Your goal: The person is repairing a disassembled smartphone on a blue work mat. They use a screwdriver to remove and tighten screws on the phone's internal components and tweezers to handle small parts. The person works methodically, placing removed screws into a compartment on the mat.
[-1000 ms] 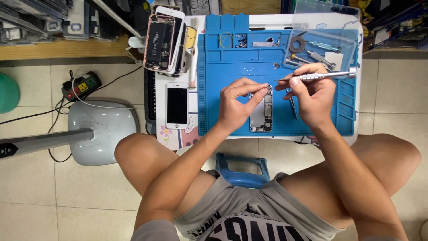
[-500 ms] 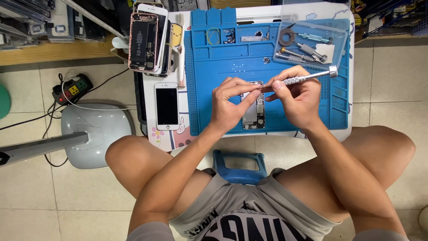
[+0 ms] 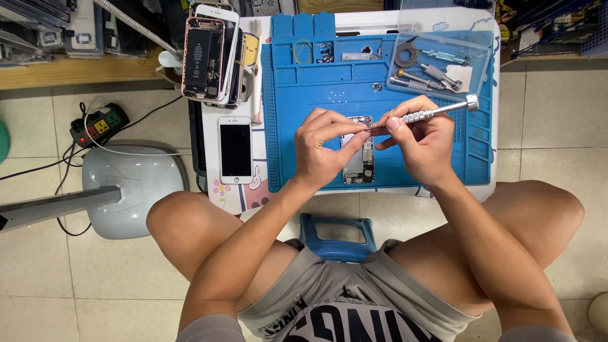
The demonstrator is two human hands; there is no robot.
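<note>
An opened phone body (image 3: pixel 359 159) with bare circuitry lies on the blue work mat (image 3: pixel 297 126). My left hand (image 3: pixel 324 149) hovers over its left side, thumb and forefinger pinched close to the phone's upper edge; whether a small part sits between them I cannot tell. My right hand (image 3: pixel 423 140) grips a silver screwdriver (image 3: pixel 437 111), its tip pointing left and meeting my left fingertips above the phone's top.
A clear tray (image 3: pixel 476 56) of metal tools sits at the mat's far right corner. A white phone screen (image 3: pixel 235 149) lies left of the mat, a stack of opened phones (image 3: pixel 209 57) behind it. A grey lamp base (image 3: pixel 133 190) and power strip (image 3: pixel 98 125) are on the tiled floor.
The view has shifted a little. My hands stay over the phone; the screwdriver tip has closed in on my left fingertips at the phone's top.
</note>
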